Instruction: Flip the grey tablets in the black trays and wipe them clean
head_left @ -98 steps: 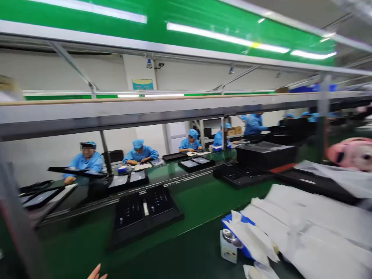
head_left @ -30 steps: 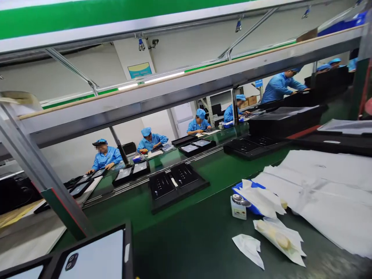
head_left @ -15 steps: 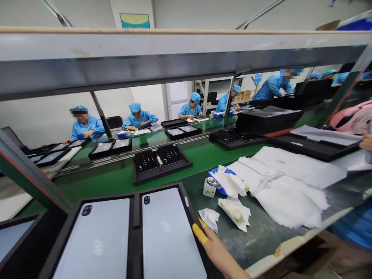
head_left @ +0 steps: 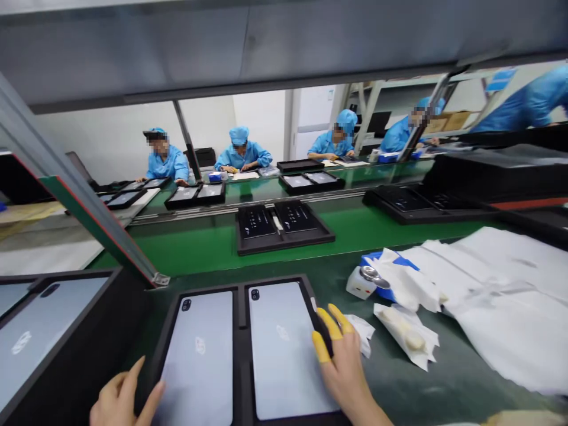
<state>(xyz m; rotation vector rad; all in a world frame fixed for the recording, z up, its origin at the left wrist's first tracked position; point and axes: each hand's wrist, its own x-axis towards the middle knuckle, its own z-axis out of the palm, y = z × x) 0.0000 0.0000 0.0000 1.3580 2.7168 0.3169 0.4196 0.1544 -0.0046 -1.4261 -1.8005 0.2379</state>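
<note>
A black tray (head_left: 242,307) lies on the dark green bench in front of me with two pale grey tablets in it, backs up: one on the left (head_left: 199,361) and one on the right (head_left: 286,349). My right hand (head_left: 339,361), with yellow finger cots on two fingertips, rests on the right tablet's right edge and the tray rim. My left hand (head_left: 122,399) touches the tray's near left corner with fingers spread. Neither hand has lifted anything.
Another tray with a tablet (head_left: 42,331) sits at the left. White wipes and sheets (head_left: 497,290), a small white bottle (head_left: 361,282) and a blue box lie to the right. A green conveyor (head_left: 204,245) carries a black tray (head_left: 284,225). People in blue work beyond. A slanted frame post (head_left: 89,219) stands left.
The view has tilted down to the bench. The tray with two tablets has moved toward the middle. My right hand has settled on its right edge and my left hand has come in.
</note>
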